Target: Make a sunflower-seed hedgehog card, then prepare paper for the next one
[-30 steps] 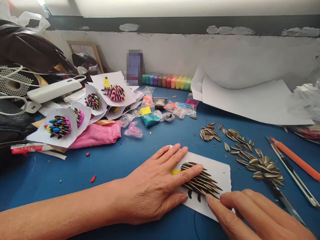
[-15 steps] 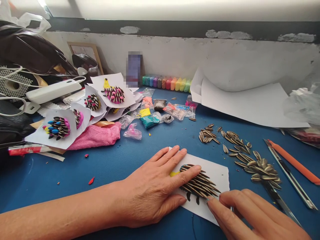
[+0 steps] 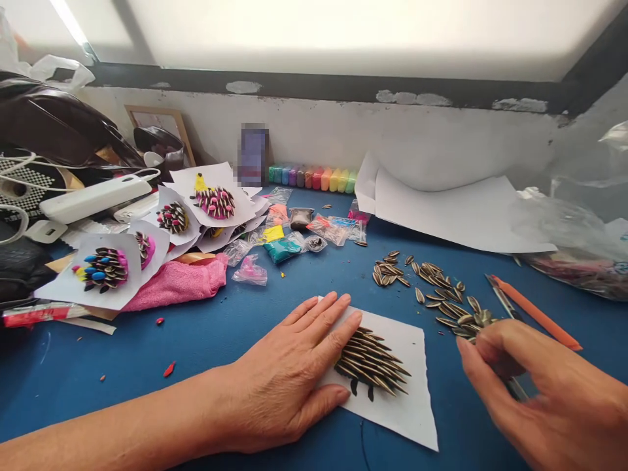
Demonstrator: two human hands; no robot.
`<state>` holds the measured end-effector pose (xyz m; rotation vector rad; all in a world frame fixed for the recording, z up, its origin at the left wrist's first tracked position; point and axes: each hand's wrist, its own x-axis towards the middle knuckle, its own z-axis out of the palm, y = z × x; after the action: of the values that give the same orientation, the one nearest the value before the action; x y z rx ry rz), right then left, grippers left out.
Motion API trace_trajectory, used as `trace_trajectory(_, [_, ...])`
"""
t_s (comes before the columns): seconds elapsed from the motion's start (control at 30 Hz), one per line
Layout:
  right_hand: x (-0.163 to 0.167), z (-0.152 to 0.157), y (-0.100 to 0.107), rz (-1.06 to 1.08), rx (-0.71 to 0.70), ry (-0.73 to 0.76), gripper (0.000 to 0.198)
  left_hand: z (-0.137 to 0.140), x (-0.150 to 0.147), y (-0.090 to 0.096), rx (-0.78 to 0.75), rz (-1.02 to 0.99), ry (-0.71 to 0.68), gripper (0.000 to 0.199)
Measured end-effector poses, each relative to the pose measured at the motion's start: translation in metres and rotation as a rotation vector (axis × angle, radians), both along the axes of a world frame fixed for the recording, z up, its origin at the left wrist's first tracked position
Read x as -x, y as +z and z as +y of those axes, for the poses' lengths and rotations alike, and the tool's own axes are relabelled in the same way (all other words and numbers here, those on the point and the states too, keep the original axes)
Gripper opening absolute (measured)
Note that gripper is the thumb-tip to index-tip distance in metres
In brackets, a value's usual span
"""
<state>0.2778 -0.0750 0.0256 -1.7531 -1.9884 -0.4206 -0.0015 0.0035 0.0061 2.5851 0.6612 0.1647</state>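
Note:
My left hand (image 3: 294,373) lies flat, fingers stretched out, on a white paper sheet (image 3: 415,412). Under and beside its index finger is a hedgehog figure (image 3: 375,360) covered in striped sunflower seeds laid as spines, with two small black feet below. The hand covers the figure's left end. My right hand (image 3: 554,386) is at the near edge of a loose pile of sunflower seeds (image 3: 461,314), its thumb and index finger curved and apart. I see nothing held between them; its other fingers are partly hidden.
An orange tool (image 3: 537,314) and a cutter knife (image 3: 503,297) lie beyond my right hand. Small bags of coloured clay (image 3: 284,246) sit mid-table. At left, finished hedgehog cards (image 3: 216,196) lie by a pink towel (image 3: 176,281). A large paper sheet (image 3: 441,209) leans at the back.
My right hand has left the figure's right end and moved right to the seed pile. My left hand stays on the paper. The view has tilted up and turned slightly right.

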Motion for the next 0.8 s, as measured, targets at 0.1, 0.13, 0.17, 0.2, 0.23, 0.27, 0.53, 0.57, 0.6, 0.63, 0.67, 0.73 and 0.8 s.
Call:
trace_trajectory(0.1, [-0.005,0.008,0.006,-0.056,-0.042,-0.053,0.04,0.0,0.0,0.004,0.023,0.003,0.031,0.078])
trace_trajectory(0.13, [-0.006,0.009,0.008,-0.075,-0.046,-0.041,0.043,0.0,0.001,0.005,0.028,0.004,0.035,0.077])
trace_trajectory(0.17, [-0.007,0.011,0.01,-0.092,-0.048,-0.031,0.045,0.0,0.001,0.007,0.031,0.006,0.033,0.077])
trace_trajectory(0.2, [-0.009,0.011,0.012,-0.108,-0.053,-0.027,0.046,-0.001,0.0,0.008,0.035,0.008,0.026,0.076])
trace_trajectory(0.23, [-0.01,0.012,0.013,-0.118,-0.056,-0.035,0.047,-0.001,0.0,0.008,0.041,0.011,0.019,0.075])
trace_trajectory(0.27, [-0.012,0.012,0.015,-0.119,-0.057,-0.051,0.048,-0.001,0.0,0.009,0.049,0.011,0.016,0.075])
trace_trajectory(0.53, [-0.03,0.011,0.022,0.042,0.208,-0.364,0.051,0.0,0.007,0.014,0.096,-0.092,0.112,0.07])
trace_trajectory(0.57, [-0.032,0.012,0.023,0.037,0.233,-0.388,0.046,0.003,0.01,0.015,0.095,-0.114,0.158,0.069])
trace_trajectory(0.6, [-0.033,0.012,0.024,0.034,0.265,-0.414,0.041,0.007,0.012,0.017,0.093,-0.141,0.213,0.067])
trace_trajectory(0.63, [-0.035,0.013,0.026,0.03,0.303,-0.44,0.037,0.011,0.015,0.017,0.091,-0.173,0.273,0.066])
trace_trajectory(0.67, [-0.036,0.013,0.028,0.026,0.347,-0.462,0.034,0.015,0.017,0.018,0.089,-0.208,0.327,0.064])
trace_trajectory(0.73, [-0.037,0.012,0.033,0.015,0.448,-0.494,0.034,0.022,0.022,0.017,0.09,-0.258,0.388,0.059])
trace_trajectory(0.8, [-0.038,0.011,0.038,0.008,0.554,-0.497,0.037,0.025,0.023,0.015,0.093,-0.275,0.39,0.056])
